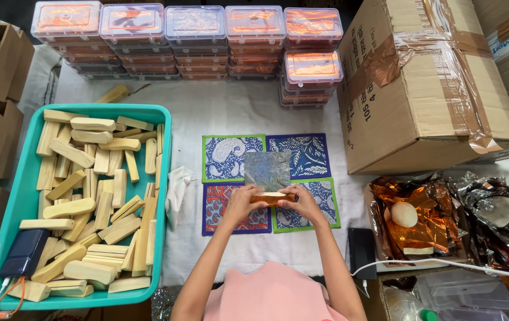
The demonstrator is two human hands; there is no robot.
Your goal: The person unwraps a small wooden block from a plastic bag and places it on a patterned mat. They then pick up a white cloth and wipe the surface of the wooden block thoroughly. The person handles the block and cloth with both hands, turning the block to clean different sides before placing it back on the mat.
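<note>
Both hands pinch one small wooden block (pixel 273 197) wrapped in orange foil — left hand (pixel 241 204) on its left end, right hand (pixel 304 205) on its right end. The block's long axis runs left-right, over the four patterned cloth mats (pixel 230 156). A silvery foil sheet (pixel 267 171) stands up from the block, away from the person. The teal tray (pixel 25 178) of wooden blocks sits well left — nearer the left hand.
</note>
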